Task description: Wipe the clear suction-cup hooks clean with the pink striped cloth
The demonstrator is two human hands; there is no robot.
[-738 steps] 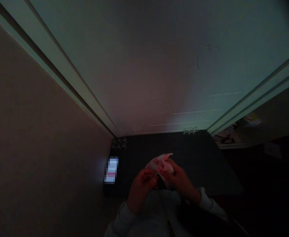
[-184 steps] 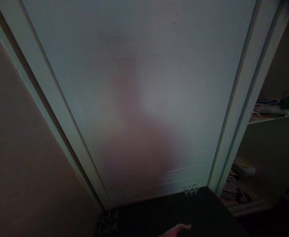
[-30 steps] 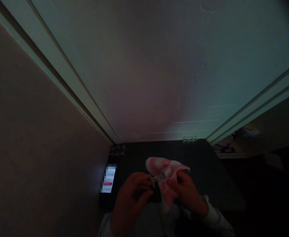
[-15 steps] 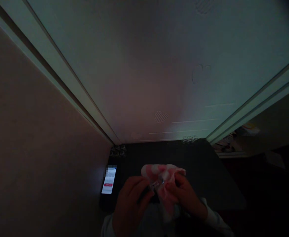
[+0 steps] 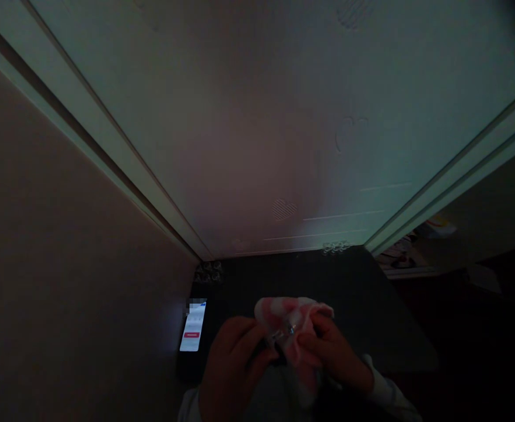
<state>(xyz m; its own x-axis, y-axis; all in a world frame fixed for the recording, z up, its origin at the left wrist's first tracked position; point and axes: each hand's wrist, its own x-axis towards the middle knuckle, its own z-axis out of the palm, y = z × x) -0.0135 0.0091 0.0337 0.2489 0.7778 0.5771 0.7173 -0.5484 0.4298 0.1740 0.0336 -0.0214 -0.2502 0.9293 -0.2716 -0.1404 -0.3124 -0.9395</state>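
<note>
Pink-and-white cloth [image 5: 303,358] is held bunched above the near edge of the dark table [image 5: 345,305], wrapped partly around a small clear piece [image 5: 290,329] whose shape is hard to make out; its lower part is hidden in the folds. Over the table's near edge, the right hand [image 5: 333,350] grips the cloth, thumb on top, fingers curled beneath and mostly hidden. Left of it, the left hand [image 5: 235,358], back upward, pinches the clear piece's end, the exact contact too dim to see. A lit phone [image 5: 193,329], partly pixelated, lies along the table's left edge.
</note>
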